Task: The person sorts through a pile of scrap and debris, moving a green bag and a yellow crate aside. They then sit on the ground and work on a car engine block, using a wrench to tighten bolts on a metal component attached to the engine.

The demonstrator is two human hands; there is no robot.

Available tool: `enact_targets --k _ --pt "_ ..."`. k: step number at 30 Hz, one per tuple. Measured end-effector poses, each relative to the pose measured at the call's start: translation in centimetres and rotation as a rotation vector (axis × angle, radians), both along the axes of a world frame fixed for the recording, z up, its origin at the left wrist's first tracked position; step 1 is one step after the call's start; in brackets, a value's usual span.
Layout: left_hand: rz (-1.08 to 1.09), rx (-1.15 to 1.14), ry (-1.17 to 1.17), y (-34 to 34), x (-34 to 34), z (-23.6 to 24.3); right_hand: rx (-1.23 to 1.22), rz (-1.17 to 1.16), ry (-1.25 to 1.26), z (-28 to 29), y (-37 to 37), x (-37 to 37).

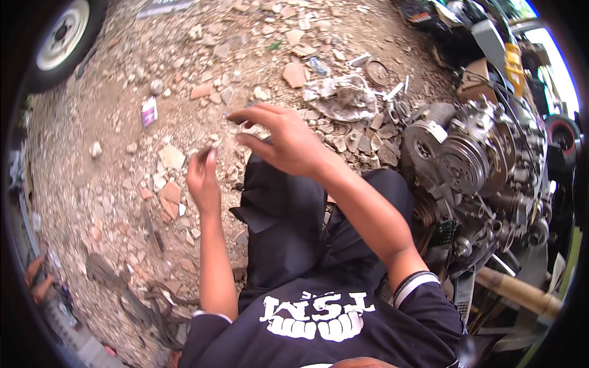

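My left hand (pixel 204 183) is raised above the stony ground, left of my knees. Its thumb and fingers come together around a small dark thing at the fingertips, too blurred to name. My right hand (pixel 283 140) reaches across above my knee, a little higher and to the right of the left one. Its fingers are curved and stand apart from the thumb, with nothing visible between them. The two hands do not touch. Below them are my dark trousers (pixel 282 245). Broken stones and tile pieces (pixel 172 157) lie around.
A greasy metal engine (pixel 466 162) stands close on my right, with a bamboo pole (pixel 518 291) below it. Ahead lie a dirty cloth (pixel 340 98) and a round metal ring (pixel 377 72). A small bottle (pixel 149 112) and a wheel (pixel 64 37) are at the left.
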State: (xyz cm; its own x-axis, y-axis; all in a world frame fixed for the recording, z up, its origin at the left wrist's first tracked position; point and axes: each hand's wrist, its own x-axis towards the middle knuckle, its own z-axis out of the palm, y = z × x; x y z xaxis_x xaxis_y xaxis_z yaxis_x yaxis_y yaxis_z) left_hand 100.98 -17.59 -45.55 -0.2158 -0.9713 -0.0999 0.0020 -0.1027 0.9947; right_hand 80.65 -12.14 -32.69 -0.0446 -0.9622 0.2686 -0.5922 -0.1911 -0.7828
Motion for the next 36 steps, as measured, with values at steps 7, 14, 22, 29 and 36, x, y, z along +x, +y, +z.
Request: enact_targets --k 7,14,22,29,36 --pt "-0.479 -0.030 0.218 0.4 -21.7 9.7 -0.013 -0.593 -0.080 -2.5 9.9 -9.7" --pt "-0.760 -0.045 -0.223 6.5 -25.8 4.7 0.267 -1.040 -0.446 -12.4 18.0 -12.6" --pt "-0.820 0.536 -0.017 4.6 -28.0 3.1 0.498 -1.027 -0.181 -11.5 17.7 -15.0" --pt "-0.807 0.439 0.161 7.8 -29.3 4.1 0.598 -0.885 0.289 -12.6 15.3 -23.4" --pt "-0.941 0.125 0.012 6.3 -23.1 11.3 0.771 -0.677 0.482 -19.0 13.4 -25.8"
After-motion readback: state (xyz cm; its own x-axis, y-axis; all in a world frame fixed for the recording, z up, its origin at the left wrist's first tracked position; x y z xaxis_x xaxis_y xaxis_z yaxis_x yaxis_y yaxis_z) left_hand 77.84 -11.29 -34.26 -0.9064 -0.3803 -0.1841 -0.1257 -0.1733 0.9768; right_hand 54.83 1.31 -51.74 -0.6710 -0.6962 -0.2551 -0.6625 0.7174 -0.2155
